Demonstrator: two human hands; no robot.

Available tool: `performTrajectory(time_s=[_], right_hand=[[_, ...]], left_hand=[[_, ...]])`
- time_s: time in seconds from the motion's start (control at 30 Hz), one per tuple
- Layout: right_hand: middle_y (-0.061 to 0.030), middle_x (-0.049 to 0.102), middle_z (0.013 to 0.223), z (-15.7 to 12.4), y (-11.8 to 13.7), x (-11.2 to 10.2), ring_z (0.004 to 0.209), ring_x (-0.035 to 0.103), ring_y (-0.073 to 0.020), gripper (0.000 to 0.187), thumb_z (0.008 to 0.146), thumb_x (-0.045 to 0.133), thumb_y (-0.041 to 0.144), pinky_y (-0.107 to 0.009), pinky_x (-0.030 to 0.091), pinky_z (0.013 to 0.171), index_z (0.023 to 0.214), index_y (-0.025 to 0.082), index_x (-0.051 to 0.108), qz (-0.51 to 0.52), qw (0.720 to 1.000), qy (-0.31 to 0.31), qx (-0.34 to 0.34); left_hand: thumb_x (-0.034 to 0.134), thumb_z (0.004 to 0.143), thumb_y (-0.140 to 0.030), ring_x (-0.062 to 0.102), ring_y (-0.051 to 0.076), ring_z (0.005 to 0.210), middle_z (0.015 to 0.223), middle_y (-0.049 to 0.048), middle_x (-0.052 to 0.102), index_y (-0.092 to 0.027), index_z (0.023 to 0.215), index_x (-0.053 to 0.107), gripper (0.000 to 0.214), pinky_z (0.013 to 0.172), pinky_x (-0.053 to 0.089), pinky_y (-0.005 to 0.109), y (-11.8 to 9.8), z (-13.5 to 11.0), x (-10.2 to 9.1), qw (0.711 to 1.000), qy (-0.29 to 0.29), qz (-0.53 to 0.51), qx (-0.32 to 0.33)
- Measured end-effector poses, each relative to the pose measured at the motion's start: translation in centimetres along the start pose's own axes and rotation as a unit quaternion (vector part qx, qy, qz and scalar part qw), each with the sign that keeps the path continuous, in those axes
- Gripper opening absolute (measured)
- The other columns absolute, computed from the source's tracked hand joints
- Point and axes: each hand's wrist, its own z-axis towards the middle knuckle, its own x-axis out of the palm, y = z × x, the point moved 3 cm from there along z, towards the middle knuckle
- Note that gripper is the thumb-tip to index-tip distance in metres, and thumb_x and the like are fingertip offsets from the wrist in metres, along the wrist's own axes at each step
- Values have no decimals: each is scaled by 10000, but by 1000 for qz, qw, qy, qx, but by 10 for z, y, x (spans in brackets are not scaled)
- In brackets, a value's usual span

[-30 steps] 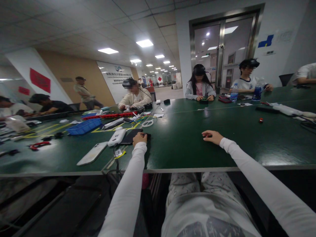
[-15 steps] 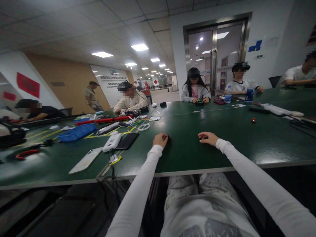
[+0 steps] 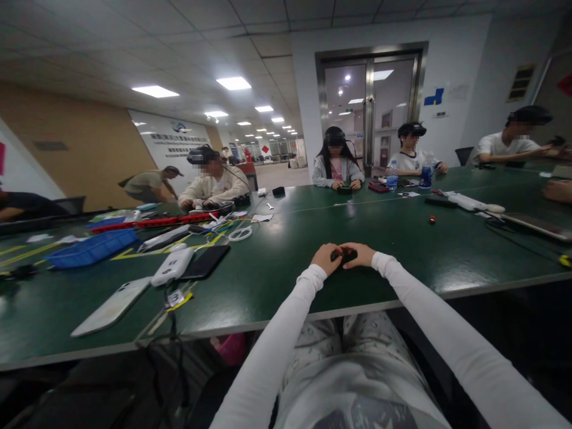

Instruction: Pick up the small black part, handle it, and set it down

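Note:
Close together over the green table, my two hands meet around a small black object (image 3: 347, 258). Its kind cannot be made out, since the fingers cover much of it. My left hand (image 3: 326, 258) is closed on its left side, thumb and fingers curled. From the right, my right hand (image 3: 363, 254) curls its fingers over the same object, with the fingertips touching those of the left.
Left of my hands lie a black phone (image 3: 207, 262), a white device (image 3: 172, 266), a white phone (image 3: 111, 305) and a blue tray (image 3: 93, 248). A small red item (image 3: 431, 220) and a white power strip (image 3: 469, 201) are at right. Several people sit around the table.
My right hand, apart and holding nothing before, has come in to my left hand and closed on the black object. The view has swung right. A person at the back left has bent down.

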Motion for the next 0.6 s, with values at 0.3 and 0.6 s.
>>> performTrajectory(time_s=[0.3, 0.6], right_hand=[[-60, 539, 1019, -2, 4, -1, 886, 513, -200, 702, 506, 653, 497, -349, 379, 797, 1118, 214, 461, -43, 999, -8, 21], [-33, 560, 993, 0, 2, 0, 863, 512, -186, 634, 516, 662, 467, -340, 388, 780, 1079, 233, 489, -7, 1000, -5, -1]], left_hand=[[544, 668, -250, 499, 157, 789, 792, 38, 552, -188, 811, 578, 160, 744, 394, 303, 4, 0, -1, 1000, -4, 12, -13], [546, 672, -257, 477, 152, 813, 810, 32, 536, -180, 811, 588, 164, 765, 381, 295, 3, 0, -2, 999, -6, 30, -17]])
